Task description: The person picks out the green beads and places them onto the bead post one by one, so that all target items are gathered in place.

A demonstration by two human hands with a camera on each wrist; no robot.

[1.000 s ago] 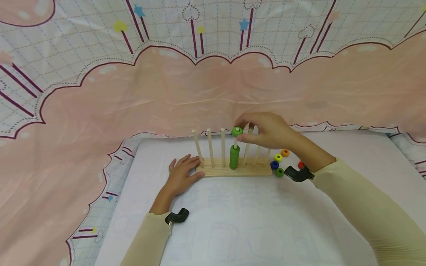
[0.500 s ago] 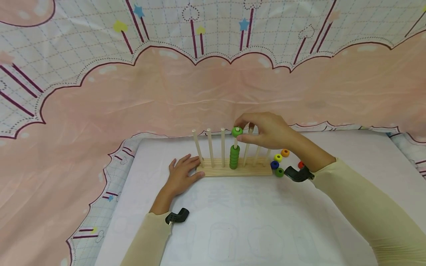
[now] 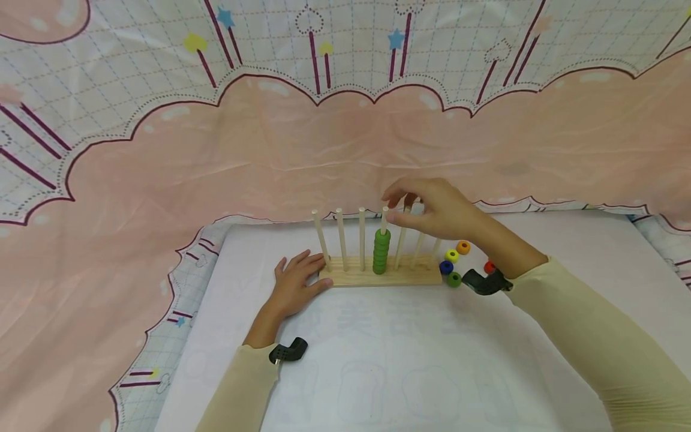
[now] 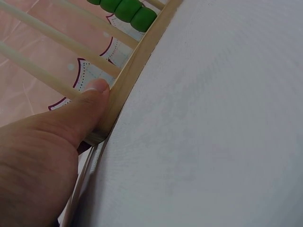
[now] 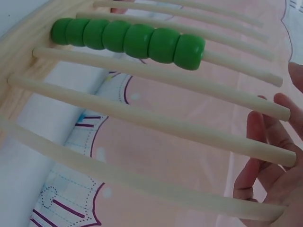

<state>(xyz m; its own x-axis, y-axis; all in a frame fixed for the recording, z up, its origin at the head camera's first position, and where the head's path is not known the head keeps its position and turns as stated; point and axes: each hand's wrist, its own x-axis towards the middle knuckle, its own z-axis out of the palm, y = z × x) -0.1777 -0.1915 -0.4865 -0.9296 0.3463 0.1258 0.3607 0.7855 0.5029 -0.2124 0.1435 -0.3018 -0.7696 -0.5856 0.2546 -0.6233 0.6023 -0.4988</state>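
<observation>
A wooden peg rack (image 3: 348,279) with several upright pegs stands on the white table. Green beads (image 3: 380,252) are stacked on its middle peg, whose bare tip sticks out above them. My left hand (image 3: 294,288) holds the rack's left end, thumb along the front edge and fingers towards the back corner. In the left wrist view the thumb (image 4: 92,101) presses on the base; the other fingers are hidden. Beside the top of the middle peg hovers my right hand (image 3: 437,207), fingers loosely bent and parted, with nothing between them. The right wrist view shows the green bead row (image 5: 128,40) apart from the fingers.
Right of the rack lie loose beads: orange (image 3: 462,247), yellow (image 3: 451,256), blue (image 3: 445,267), green (image 3: 454,279) and red (image 3: 489,267), the last partly behind the right wrist. A patterned pink cloth (image 3: 324,150) hangs behind the white table (image 3: 410,354).
The green bead pinched by my right hand at the peg's top has been let go and now sits on the stack. The right fingers have parted and risen slightly. My left hand stays put.
</observation>
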